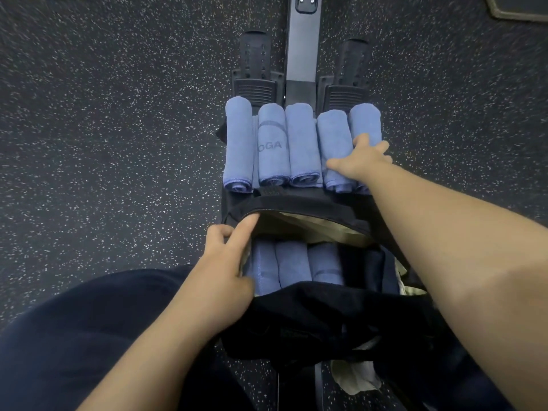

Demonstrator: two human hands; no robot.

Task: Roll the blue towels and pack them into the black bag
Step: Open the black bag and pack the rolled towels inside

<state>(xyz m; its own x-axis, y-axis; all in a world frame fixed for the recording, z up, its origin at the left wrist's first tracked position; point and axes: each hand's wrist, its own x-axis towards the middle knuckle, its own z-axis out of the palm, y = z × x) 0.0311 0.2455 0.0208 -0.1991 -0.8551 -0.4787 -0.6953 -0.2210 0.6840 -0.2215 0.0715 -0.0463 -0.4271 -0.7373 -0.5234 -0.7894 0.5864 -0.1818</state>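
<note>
Gripping bag rim (pixel 296 203), towel (pixel 336 143)

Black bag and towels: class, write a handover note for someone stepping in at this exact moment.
Left hand: pinches the black bag at its left rim, holding the mouth open.
Right hand: grips the rolled towels at the right end of the row.
Row: five rolled blue towels lie side by side beyond the bag; one shows the letters OGA.
Done: at least three towels in the bag.
Left: move the row into the bag, starting at the right.
</note>
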